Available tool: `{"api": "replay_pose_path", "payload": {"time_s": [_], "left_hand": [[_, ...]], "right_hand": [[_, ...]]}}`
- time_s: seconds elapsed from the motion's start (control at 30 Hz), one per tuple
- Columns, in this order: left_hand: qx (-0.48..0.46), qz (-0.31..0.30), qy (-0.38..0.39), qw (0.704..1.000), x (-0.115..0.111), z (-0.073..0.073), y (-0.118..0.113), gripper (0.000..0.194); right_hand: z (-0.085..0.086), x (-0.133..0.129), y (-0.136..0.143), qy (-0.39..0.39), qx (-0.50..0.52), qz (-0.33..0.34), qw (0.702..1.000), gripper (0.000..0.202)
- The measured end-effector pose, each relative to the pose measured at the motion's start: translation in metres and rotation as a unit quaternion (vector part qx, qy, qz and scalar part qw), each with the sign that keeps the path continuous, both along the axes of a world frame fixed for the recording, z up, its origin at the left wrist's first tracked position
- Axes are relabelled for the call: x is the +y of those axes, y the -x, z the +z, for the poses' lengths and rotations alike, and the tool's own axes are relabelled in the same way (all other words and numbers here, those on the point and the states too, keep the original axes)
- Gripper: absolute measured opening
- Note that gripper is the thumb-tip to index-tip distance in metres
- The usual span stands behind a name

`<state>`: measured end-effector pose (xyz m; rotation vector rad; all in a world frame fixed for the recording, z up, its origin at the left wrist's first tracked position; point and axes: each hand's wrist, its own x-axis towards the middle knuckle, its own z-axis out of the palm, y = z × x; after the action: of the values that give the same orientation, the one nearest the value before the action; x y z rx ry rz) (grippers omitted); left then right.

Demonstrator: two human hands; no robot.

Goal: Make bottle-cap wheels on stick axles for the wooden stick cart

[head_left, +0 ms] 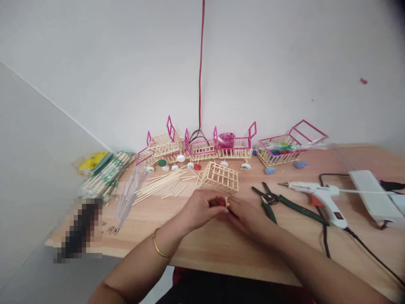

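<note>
A stick [226,202] is pinched by the left hand [198,207]; for the right hand [248,216], finger closure cannot be told. The slatted frame [221,177] beyond could be knocked by slipping.

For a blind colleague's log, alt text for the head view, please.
The left hand pinches a small stick beside the right hand over a wooden table. Behind them stand a slatted stick frame and pink-trimmed carts; a hot glue gun and pliers lie to the right.
</note>
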<state>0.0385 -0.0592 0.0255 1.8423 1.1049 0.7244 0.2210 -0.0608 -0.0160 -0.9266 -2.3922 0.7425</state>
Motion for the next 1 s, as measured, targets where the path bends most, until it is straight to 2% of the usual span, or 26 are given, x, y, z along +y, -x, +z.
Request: {"api": "replay_pose_path", "payload": {"time_s": [0.2,0.33,0.43,0.5,0.53,0.6,0.67,0.73,0.8,0.9,1.0], "left_hand": [[0.044,0.001,-0.082,0.996,-0.001,-0.001,0.000,0.007],[0.029,-0.012,-0.085,0.996,0.000,-0.005,0.000,0.008],[0.031,-0.005,-0.093,0.995,0.004,-0.001,0.006,0.010],[0.034,0.035,-0.119,0.992,0.010,0.004,0.017,0.016],[0.033,0.075,-0.146,0.986,0.015,0.006,0.025,0.017],[0.048,0.164,-0.204,0.964,0.026,0.009,0.044,0.020],[0.112,0.224,-0.234,0.939,0.038,0.008,0.062,0.021],[0.200,0.238,-0.207,0.928,0.049,0.004,0.075,0.021],[0.304,0.217,-0.143,0.917,0.055,-0.001,0.082,0.022],[0.341,0.227,-0.112,0.906,0.060,-0.004,0.087,0.019],[0.380,0.295,-0.081,0.873,0.060,-0.001,0.095,0.024]], "right_hand": [[-0.005,0.001,0.000,-0.020,0.005,-0.012,1.000,0.014],[-0.001,0.000,0.001,-0.013,0.003,-0.009,1.000,0.015],[0.001,-0.001,0.000,-0.009,-0.005,-0.014,1.000,0.017],[0.002,-0.001,-0.001,-0.010,-0.009,-0.024,1.000,0.019],[0.002,-0.001,-0.003,-0.012,-0.009,-0.029,0.999,0.019],[0.002,0.001,-0.005,-0.015,-0.007,-0.037,0.999,0.020],[0.001,0.002,-0.007,-0.013,-0.007,-0.040,0.999,0.020],[0.000,0.002,-0.007,-0.008,-0.012,-0.037,0.999,0.020],[0.000,0.002,-0.007,-0.004,-0.015,-0.031,0.999,0.021],[0.001,0.001,-0.008,0.001,-0.021,-0.026,0.999,0.022],[0.002,0.002,-0.008,0.004,-0.027,-0.027,0.999,0.023]]}}
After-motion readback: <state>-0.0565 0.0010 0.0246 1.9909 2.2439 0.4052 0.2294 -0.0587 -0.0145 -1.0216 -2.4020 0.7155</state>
